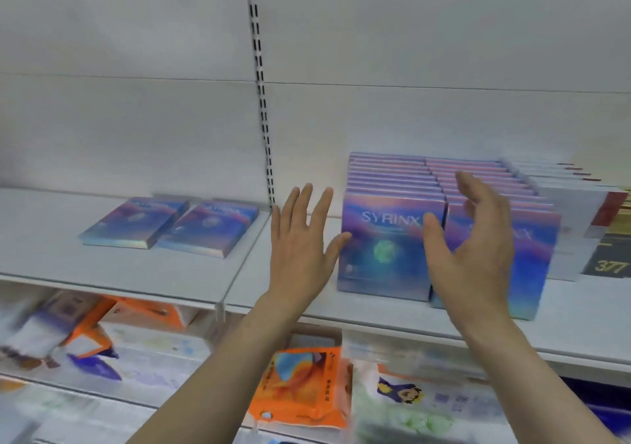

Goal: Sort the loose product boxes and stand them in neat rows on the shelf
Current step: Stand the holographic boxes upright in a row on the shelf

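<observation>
Both hands are up in front of the white shelf [341, 310] in the middle of the frame. The left hand [300, 245] has its fingers spread wide and straight, so its grip is open and holds nothing. Its thumb tip is just beside the front box of the left row [386, 245], which stands upright and says SYRINX. The right hand [474, 249] is also open, with loosely bent fingers, in front of the right row of boxes [532, 259]. Both rows stand close together, side by side. At the middle left of the frame, two loose boxes [170, 226] lie flat on the shelf, touching each other. An orange packet [300, 389] sits on the lower shelf, at the bottom middle.
</observation>
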The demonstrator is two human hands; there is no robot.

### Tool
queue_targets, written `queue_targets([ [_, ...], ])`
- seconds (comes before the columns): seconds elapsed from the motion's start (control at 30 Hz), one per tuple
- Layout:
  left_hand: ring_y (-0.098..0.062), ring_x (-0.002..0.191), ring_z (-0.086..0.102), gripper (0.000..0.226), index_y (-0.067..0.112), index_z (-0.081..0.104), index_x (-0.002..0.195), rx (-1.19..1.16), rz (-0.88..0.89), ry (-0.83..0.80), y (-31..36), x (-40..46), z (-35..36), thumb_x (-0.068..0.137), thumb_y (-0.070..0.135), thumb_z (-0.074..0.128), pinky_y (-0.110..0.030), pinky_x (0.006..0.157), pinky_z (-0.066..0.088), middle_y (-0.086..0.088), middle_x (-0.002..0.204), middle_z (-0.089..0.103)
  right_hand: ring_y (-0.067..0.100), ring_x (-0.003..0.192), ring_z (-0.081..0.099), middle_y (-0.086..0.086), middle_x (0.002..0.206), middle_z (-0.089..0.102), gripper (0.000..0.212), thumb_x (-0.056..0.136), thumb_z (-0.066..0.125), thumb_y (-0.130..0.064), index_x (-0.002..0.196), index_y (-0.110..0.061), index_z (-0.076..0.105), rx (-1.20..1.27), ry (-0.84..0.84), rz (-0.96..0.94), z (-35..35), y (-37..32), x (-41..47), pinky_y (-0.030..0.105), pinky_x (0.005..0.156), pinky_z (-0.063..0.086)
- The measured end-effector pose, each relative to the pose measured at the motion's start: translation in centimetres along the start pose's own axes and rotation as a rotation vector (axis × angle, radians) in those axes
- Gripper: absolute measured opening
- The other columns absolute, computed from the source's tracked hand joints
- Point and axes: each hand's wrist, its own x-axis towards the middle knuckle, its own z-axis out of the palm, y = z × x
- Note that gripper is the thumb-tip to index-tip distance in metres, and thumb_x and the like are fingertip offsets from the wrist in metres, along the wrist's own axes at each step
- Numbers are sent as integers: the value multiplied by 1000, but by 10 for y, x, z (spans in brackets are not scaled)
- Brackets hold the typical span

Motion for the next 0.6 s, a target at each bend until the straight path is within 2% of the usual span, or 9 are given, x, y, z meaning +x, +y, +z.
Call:
queue_targets([
  [0.1, -24, 149, 13, 68, 19, 27, 152, 72, -142, -19, -82, -10, -11, 97, 59, 34, -50, 120, 15, -6, 160, 22, 9, 111, 58, -8, 123, 56, 39, 91, 65, -8, 127, -22, 57, 113, -222, -22, 59, -29, -18, 20, 94, 45],
  [0.17, -27, 149, 14, 76, 14, 28, 151, 147, -262, -92, -142, -19, -20, 93, 64, 23, -53, 119, 16, -10, 160, 23, 5, 108, 59, -9, 119, 60, 36, 90, 65, -9, 121, -27, 59, 147, -381, 62, 103, -37, -31, 19, 94, 48],
  [0.27, -23, 150, 5, 75, 16, 25, 153, 224, -395, -288, -210, -30, -31, 95, 64, 21, -53, 119, 8, -6, 162, 18, 6, 114, 57, -7, 127, 60, 38, 91, 65, -16, 128, -23, 56, 124, -655, 324, 164, -37, -43, 25, 99, 47],
  [0.37, -18, 150, 9, 75, 21, 30, 150, 200, -341, -396, -237, -34, -41, 92, 67, 18, -49, 119, 7, 0, 161, 21, 14, 128, 50, -1, 144, 50, 49, 95, 60, -31, 140, -19, 49, -50, -884, 437, 211, -41, -50, 22, 99, 37],
  [0.47, -15, 149, 12, 88, 24, 33, 148, 167, -280, -418, -239, -37, -51, 81, 73, 3, -46, 119, 8, 3, 159, 24, 22, 136, 42, 6, 146, 46, 49, 97, 54, -38, 137, -10, 54, -145, -905, 502, 244, -50, -53, 30, 108, 36],
  [0.53, -15, 149, 13, 92, 25, 32, 149, 140, -256, -412, -238, -46, -57, 79, 76, 0, -44, 119, 10, 3, 159, 25, 29, 140, 32, 13, 142, 48, 36, 96, 49, -41, 110, -11, 64, -277, -896, 479, 265, -56, -56, 35, 112, 32],
  [0.57, -16, 148, 16, 97, 25, 33, 149, 117, -238, -396, -236, -53, -61, 77, 79, -5, -44, 119, 12, 3, 159, 26, 31, 141, 29, 17, 141, 47, 35, 96, 46, -44, 97, -13, 62, -323, -893, 485, 273, -60, -58, 38, 113, 30],
  [0.6, -17, 147, 19, 101, 25, 36, 148, 94, -217, -377, -233, -61, -64, 77, 81, -9, -43, 119, 15, 2, 158, 29, 31, 141, 29, 19, 140, 47, 38, 95, 45, -46, 95, -12, 61, -333, -893, 496, 281, -64, -60, 40, 114, 29],
])
